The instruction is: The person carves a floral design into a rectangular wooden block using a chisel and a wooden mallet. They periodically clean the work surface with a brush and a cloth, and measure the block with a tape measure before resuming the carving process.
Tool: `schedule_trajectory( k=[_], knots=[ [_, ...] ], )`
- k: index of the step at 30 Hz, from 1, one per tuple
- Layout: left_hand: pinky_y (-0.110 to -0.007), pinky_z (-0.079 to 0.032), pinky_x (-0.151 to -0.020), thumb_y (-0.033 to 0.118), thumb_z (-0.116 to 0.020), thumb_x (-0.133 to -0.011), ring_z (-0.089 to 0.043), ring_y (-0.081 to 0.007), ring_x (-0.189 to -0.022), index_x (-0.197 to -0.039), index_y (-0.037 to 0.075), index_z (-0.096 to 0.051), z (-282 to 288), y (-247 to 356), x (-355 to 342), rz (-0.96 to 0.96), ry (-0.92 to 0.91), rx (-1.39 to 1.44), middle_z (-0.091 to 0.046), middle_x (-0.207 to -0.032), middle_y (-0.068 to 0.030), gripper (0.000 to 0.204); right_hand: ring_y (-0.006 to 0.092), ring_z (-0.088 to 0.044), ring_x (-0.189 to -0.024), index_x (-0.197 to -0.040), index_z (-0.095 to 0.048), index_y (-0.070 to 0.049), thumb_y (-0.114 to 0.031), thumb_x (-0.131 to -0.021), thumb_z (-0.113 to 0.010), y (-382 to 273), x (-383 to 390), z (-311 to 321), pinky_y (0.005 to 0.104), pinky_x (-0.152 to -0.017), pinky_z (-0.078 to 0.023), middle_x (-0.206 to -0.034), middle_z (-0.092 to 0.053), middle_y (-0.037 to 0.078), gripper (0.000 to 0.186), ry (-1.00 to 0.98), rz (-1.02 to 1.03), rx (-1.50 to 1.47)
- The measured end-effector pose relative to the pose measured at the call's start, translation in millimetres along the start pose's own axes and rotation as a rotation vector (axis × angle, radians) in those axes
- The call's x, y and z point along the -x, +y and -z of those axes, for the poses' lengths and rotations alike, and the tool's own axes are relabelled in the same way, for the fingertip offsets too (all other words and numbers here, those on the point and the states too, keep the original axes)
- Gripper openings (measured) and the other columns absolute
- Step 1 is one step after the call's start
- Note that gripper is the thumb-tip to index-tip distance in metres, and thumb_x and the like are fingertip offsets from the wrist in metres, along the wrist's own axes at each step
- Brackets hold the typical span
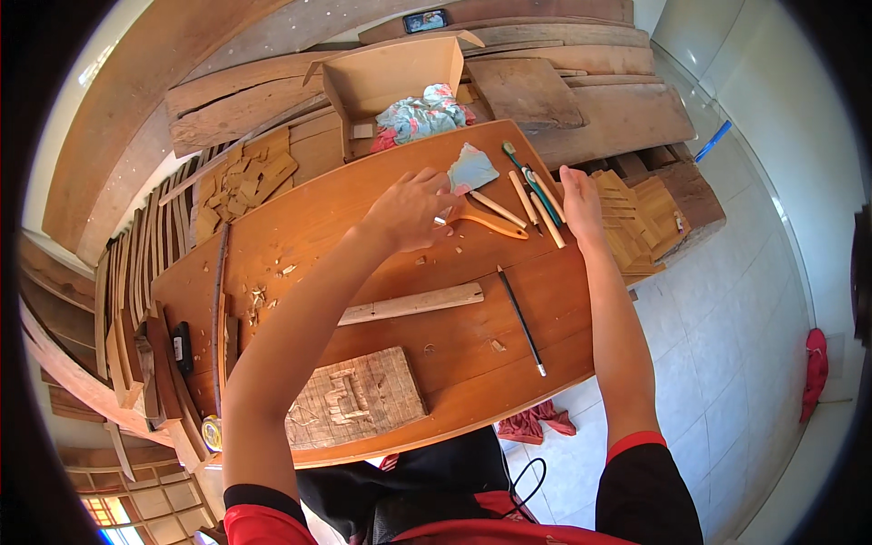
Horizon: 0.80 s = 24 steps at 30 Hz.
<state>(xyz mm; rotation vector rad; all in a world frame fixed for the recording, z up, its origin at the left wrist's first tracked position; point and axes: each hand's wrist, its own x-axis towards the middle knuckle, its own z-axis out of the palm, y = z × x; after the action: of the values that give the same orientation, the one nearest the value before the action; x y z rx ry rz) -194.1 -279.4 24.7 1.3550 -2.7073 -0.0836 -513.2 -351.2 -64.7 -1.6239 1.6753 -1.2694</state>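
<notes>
My left hand (413, 209) reaches over the wooden table (209, 282) with curved, parted fingers at the metal end of an orange-handled brush (490, 218); I cannot make out whether it touches it. My right hand (579, 204) is open, fingers extended, beside wooden-handled tools (536, 209) and a green-handled tool (516, 162) at the table's right. A pale blue-grey scrap (472, 169) lies above the brush. A black pencil (520, 318), a long light wood strip (413, 302) and a carved wooden block (381, 400) lie nearer me, with shavings (259, 300) at the left.
Behind the table are a cardboard box (386, 73) with cloth (422, 116), stacked planks (590, 109) and a phone (425, 21). Wood pieces (250, 177) and parquet-like panels (645, 222) flank the table. A tape measure (212, 433) sits at the left edge; red cloth (531, 425) lies below.
</notes>
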Motion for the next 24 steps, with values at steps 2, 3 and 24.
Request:
schedule_trajectory(
  k=[2,3,24],
  knots=[
    [-0.041,-0.044,-0.109,0.029,-0.077,-0.086,-0.055,-0.0245,-0.125,-0.116,0.018,-0.071,-5.8,-3.1,-4.7,-0.022,0.060,-0.004,-0.063,-0.124,-0.0033,0.033,0.0369,-0.059,-0.115,-0.123,-0.066,0.004,-0.049,-0.105,-0.054,-1.0,-1.1,2.0,0.0456,-0.102,-0.045,-0.124,-0.060,0.024,0.057,-0.027,-0.039,-0.046],
    [-0.041,-0.044,-0.109,0.028,-0.077,-0.085,-0.055,-0.0242,-0.124,-0.115,0.017,-0.071,-8.0,-5.1,-6.3,-0.031,0.089,-0.008,-0.063,-0.125,-0.0026,0.032,0.0369,-0.060,-0.114,-0.122,-0.066,0.004,-0.049,-0.105,-0.054,-1.8,-0.3,1.9,0.0452,-0.101,-0.045,-0.122,-0.061,0.025,0.057,-0.023,-0.043,-0.056],
    [-0.044,-0.051,-0.091,0.014,-0.075,-0.080,-0.065,-0.0324,-0.095,-0.094,0.005,-0.065,17.6,9.8,-23.9,-0.218,0.097,0.154,-0.069,-0.097,-0.0102,0.019,0.0302,-0.058,-0.106,-0.113,-0.069,-0.003,-0.042,-0.103,-0.062,-17.8,9.6,-0.1,0.0403,-0.095,-0.048,-0.115,-0.062,0.017,0.041,0.008,0.111,-0.009]
  ],
)
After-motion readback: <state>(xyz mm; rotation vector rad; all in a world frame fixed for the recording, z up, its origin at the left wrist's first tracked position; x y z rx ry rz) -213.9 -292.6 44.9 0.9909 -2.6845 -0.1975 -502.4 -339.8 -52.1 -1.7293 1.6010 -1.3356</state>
